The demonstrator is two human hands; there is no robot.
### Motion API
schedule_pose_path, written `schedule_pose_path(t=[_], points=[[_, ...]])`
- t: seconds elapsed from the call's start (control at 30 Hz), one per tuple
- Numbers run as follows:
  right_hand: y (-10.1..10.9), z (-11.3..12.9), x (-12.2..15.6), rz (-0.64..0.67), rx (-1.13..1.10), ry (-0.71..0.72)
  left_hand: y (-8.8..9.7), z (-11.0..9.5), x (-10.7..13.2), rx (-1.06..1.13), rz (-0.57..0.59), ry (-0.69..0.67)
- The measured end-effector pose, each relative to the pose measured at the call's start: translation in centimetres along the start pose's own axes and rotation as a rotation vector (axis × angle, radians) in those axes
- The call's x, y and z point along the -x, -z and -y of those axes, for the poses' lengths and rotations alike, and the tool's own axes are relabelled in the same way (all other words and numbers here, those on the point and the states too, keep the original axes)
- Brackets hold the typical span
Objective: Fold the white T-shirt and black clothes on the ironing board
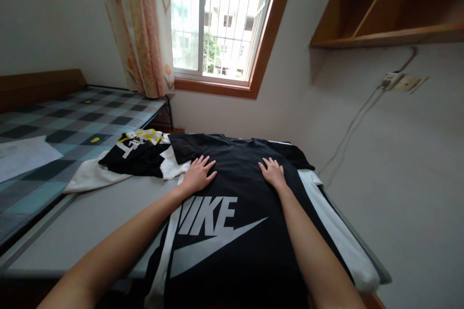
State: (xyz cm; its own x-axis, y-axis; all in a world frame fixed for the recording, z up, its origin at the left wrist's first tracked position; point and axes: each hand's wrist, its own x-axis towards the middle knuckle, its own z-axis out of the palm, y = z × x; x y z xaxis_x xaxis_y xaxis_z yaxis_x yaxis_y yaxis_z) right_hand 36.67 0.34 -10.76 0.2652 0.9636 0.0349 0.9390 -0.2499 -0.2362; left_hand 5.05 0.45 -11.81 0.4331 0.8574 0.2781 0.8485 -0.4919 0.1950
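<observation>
A black T-shirt (235, 246) with a large white logo lies spread flat on a grey table (97, 217), its collar toward the window. My left hand (197, 174) rests palm down on the shirt's upper left part, fingers apart. On the upper right part my right hand (272, 172) lies flat in the same way. Neither hand grips any cloth. White fabric (340, 231) shows under the shirt along its right side.
A pile of black, white and yellow clothes (139, 154) lies at the table's far left. A bed with a checked mattress (58, 130) stands to the left. Behind are a barred window (221, 19), a curtain (141, 29), a wooden shelf (391, 5) and a wall socket (402, 81) with cable.
</observation>
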Motion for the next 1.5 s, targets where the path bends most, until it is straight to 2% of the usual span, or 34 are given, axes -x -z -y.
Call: schedule_pose_path(t=[0.4,0.87,1.07,1.33,1.5], points=[[-0.8,0.8,-0.1,0.002,-0.025,0.109,-0.5,0.3,0.2,-0.008,0.007,-0.032],[-0.6,1.4,0.2,0.064,0.011,0.093,-0.4,0.2,0.3,0.0,-0.001,-0.055],[-0.5,1.6,0.2,0.07,0.031,0.09,-0.3,0.2,0.3,-0.006,0.008,-0.06],[-0.3,2.0,0.2,0.069,0.051,0.085,0.7,-0.3,0.6,0.028,0.031,-0.052],[-0.5,2.2,0.0,0.051,0.055,0.076,0.4,-0.1,0.6,0.045,0.012,-0.057]])
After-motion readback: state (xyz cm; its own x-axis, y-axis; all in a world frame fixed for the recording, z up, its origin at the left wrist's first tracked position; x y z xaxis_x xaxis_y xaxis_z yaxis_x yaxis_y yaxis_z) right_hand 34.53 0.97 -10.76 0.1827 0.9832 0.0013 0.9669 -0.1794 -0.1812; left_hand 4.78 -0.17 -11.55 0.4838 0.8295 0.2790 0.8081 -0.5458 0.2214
